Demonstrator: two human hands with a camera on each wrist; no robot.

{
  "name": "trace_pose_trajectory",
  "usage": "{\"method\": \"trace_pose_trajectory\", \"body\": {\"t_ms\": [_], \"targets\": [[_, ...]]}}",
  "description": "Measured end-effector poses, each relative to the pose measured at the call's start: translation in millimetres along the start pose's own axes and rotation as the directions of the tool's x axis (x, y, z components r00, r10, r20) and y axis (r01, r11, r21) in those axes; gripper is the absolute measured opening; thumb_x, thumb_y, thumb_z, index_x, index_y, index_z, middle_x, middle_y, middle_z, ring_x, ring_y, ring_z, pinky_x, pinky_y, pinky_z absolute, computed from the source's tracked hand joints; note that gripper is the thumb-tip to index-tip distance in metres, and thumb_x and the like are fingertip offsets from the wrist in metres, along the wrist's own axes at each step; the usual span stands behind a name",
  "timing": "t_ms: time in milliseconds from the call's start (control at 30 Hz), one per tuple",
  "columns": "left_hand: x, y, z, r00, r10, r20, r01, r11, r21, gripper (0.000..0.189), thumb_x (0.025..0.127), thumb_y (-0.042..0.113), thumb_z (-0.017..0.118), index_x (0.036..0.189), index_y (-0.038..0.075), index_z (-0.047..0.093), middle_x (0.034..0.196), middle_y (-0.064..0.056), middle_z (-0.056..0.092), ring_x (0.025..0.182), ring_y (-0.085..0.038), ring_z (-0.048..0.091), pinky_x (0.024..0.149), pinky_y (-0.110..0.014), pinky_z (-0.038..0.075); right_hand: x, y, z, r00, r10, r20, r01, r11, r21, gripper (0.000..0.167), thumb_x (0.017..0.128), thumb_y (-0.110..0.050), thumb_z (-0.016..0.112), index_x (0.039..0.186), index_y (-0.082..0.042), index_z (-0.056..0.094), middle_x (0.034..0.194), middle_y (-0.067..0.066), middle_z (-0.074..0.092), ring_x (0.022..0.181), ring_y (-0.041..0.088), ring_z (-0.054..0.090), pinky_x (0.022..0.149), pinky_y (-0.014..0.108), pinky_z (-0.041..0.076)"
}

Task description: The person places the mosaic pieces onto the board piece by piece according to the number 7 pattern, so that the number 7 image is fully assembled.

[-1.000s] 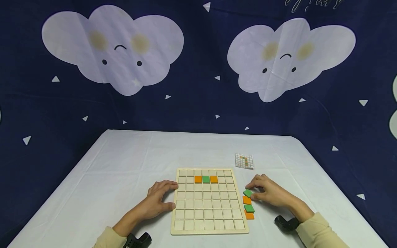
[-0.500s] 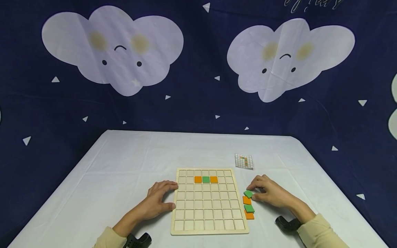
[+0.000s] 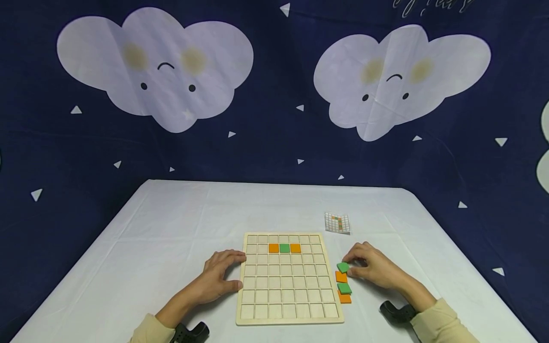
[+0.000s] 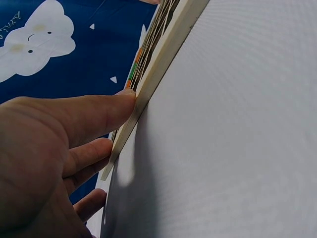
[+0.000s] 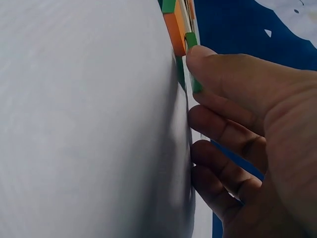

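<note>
Gently lift the green tile (image 3: 342,267) pinched by your right hand (image 3: 374,267), left hand (image 3: 216,278) spread against the board (image 3: 281,283).

Looks like a staged corner, walled by a navy backdrop (image 3: 266,152) printed with upside-down clouds (image 3: 156,71) and white triangles (image 3: 501,142), behind and beside a table (image 3: 180,209) covered in creased white. Cannot tell whether set up in a home, a studio or a lab.

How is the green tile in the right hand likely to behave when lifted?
Probably stiff: the green tile looks straight-edged in the right hand. Likely light, being small and thin. Unlikely to roll, given its flat, angular shape.
</note>
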State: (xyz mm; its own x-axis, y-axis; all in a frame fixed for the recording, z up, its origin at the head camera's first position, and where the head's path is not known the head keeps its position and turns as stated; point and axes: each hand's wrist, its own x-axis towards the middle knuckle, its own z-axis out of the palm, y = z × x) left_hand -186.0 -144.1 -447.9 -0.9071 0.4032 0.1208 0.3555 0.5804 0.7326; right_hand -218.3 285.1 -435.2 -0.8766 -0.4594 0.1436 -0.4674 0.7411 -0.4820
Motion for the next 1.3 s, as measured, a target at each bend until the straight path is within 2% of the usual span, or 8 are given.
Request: {"method": "trace_pose_trajectory", "body": {"t_ms": [200, 333, 467, 767, 1300], "targets": [[-0.2, 0.2, -0.2, 1.000, -0.006, 0.006, 0.006, 1.000, -0.012, 0.054, 0.077, 0.022, 0.075, 0.126, 0.007, 0.056, 0.137, -0.008, 0.048, 0.137, -0.037, 0.028, 0.114, -0.062, 0.000, 0.2, -5, -2, 0.998, 0.059, 0.000, -0.059, 0.998, -0.011, 0.022, 0.078, -0.030, 0.074, 0.099, -0.029, 0.068, 0.096, -0.018, 0.060, 0.091, 0.002, 0.049, 0.082, 0.023, 0.045], [0.0, 0.3, -0.2, 1.000, -0.008, 0.004, 0.008, 1.000, -0.010, 0.054, 0.077, 0.021, 0.075, 0.126, 0.007, 0.056, 0.137, -0.007, 0.048, 0.137, -0.037, 0.028, 0.114, -0.062, 0.001, 1.3, -8, -2, 0.997, 0.075, -0.013, -0.076, 0.997, -0.019, 0.021, 0.079, -0.029, 0.073, 0.099, -0.028, 0.068, 0.097, -0.018, 0.060, 0.093, 0.002, 0.050, 0.085, 0.026, 0.047], [0.1, -0.1, -0.1, 1.000, -0.003, 0.002, 0.003, 1.000, -0.009, 0.055, 0.076, 0.021, 0.075, 0.126, 0.007, 0.056, 0.137, -0.007, 0.048, 0.137, -0.037, 0.028, 0.113, -0.062, 0.001, 3.3, -14, -3, 0.996, 0.081, -0.043, -0.082, 0.997, -0.008, 0.021, 0.079, -0.027, 0.074, 0.099, -0.027, 0.068, 0.098, -0.016, 0.060, 0.092, 0.004, 0.052, 0.083, 0.026, 0.048], [0.0, -0.3, -0.2, 1.000, -0.002, 0.002, 0.002, 1.000, -0.009, 0.055, 0.076, 0.021, 0.075, 0.126, 0.007, 0.056, 0.137, -0.008, 0.048, 0.137, -0.037, 0.028, 0.113, -0.062, 0.001, 8.0, -30, -2, 0.993, 0.049, -0.104, -0.049, 0.999, 0.002, 0.022, 0.079, -0.027, 0.074, 0.099, -0.022, 0.068, 0.101, -0.010, 0.062, 0.095, 0.012, 0.056, 0.083, 0.033, 0.052], [-0.3, -0.6, -1.0, 1.000, 0.019, 0.003, -0.019, 1.000, -0.008, 0.055, 0.077, 0.021, 0.075, 0.126, 0.006, 0.055, 0.137, -0.008, 0.048, 0.136, -0.037, 0.029, 0.113, -0.063, 0.002, 21.0, -54, 11, 0.986, 0.025, -0.163, -0.024, 1.000, 0.005, 0.021, 0.077, -0.021, 0.076, 0.097, -0.023, 0.068, 0.097, -0.013, 0.061, 0.094, 0.010, 0.057, 0.082, 0.031, 0.053]]}}
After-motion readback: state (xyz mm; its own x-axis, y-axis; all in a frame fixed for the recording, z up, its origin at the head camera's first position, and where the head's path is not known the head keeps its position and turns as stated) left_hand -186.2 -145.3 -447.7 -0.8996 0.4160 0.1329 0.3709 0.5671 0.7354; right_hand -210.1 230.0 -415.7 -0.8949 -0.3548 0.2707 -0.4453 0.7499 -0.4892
